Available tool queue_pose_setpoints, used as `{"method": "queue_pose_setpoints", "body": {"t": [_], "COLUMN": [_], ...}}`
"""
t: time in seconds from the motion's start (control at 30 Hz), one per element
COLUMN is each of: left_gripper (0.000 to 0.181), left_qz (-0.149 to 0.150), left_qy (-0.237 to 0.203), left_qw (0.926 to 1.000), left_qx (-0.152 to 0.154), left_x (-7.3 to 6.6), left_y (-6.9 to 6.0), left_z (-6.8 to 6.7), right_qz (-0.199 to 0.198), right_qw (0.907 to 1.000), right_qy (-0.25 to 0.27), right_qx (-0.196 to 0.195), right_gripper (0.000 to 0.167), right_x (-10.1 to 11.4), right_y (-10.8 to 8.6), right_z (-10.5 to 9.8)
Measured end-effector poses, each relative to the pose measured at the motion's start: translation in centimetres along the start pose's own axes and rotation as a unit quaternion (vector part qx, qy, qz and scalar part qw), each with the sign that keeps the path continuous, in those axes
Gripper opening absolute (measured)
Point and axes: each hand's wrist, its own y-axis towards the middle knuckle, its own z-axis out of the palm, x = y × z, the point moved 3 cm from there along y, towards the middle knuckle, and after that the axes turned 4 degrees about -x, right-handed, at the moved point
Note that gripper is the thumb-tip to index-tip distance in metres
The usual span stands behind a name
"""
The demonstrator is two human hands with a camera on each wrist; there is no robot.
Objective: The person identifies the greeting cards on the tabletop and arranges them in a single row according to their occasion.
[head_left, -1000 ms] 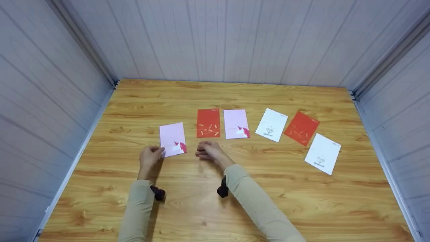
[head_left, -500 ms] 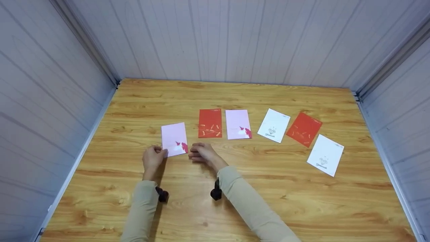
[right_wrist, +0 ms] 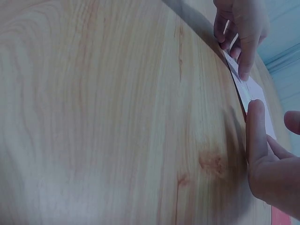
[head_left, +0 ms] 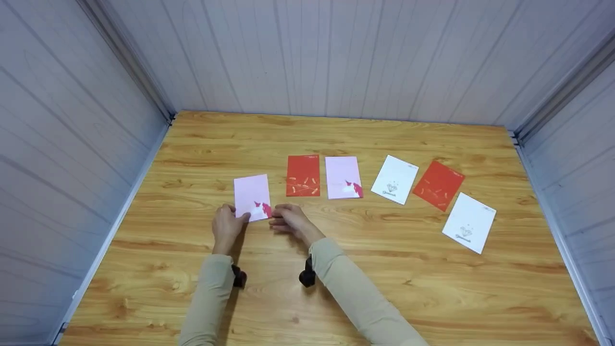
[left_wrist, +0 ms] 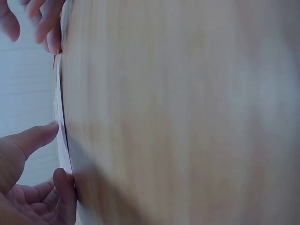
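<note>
L. hand [head_left: 228,226]: pink card [head_left: 251,193] nearest table's [head_left: 149,250] L. edge is pinched, fingertips part-hidden; R. hand [head_left: 292,222]: fingers extended, card's R. side touched, nothing held; table's front edge cut off.

Counter [head_left: 408,298] is yellowish wood-grain, kinda glossy, with six cards on it. Nearest the left edge there's a pink card [head_left: 251,192] with a darker pink print, tilted slightly; can't tell if it's lying totally flat. Closer to the far edge, a red card [head_left: 303,173] and a second pink card [head_left: 343,175] sit side by side, pretty much square to that edge. Heading toward the right edge it's a white card [head_left: 395,179], another red card [head_left: 438,185] and another white card [head_left: 469,223], all askew, that last one farthest from the far edge.
</note>
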Motion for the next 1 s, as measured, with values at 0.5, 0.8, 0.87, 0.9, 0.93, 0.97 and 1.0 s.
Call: {"method": "queue_pose_setpoints", "body": {"t": [0.5, 0.8, 0.87, 0.9, 0.93, 0.97, 1.0], "left_gripper": [0.046, 0.037, 0.036, 0.036, 0.036, 0.037, 0.037], "left_qz": [0.018, 0.083, 0.09, 0.091, 0.092, 0.092, 0.093], "left_qy": [0.003, -0.011, -0.015, -0.02, -0.026, -0.033, -0.04], "left_qw": [0.9988, 0.9955, 0.9948, 0.9947, 0.9945, 0.9943, 0.9939], "left_qx": [0.045, 0.045, 0.045, 0.044, 0.043, 0.043, 0.042], "left_x": [0.1, -0.1, -0.1, -0.1, -0.1, -0.1, -0.2], "left_y": [-0.7, -1.2, -1.2, -1.2, -1.2, -1.2, -1.2], "left_z": [0.1, 0.3, 0.3, 0.3, 0.2, 0.2, 0.1], "right_qz": [-0.037, -0.047, -0.049, -0.05, -0.051, -0.053, -0.055], "right_qw": [0.9981, 0.9955, 0.9955, 0.9955, 0.9955, 0.9953, 0.9952], "right_qy": [-0.049, -0.08, -0.08, -0.078, -0.077, -0.078, -0.079], "right_qx": [-0.001, -0.019, -0.019, -0.019, -0.018, -0.018, -0.018], "right_gripper": [0.028, 0.011, 0.01, 0.01, 0.009, 0.009, 0.008], "right_x": [-0.5, -1.1, -1.2, -1.2, -1.2, -1.2, -1.2], "right_y": [0.0, 0.0, 0.0, 0.0, -0.1, -0.1, -0.1], "right_z": [0.2, -0.1, -0.2, -0.3, -0.4, -0.4, -0.5]}}
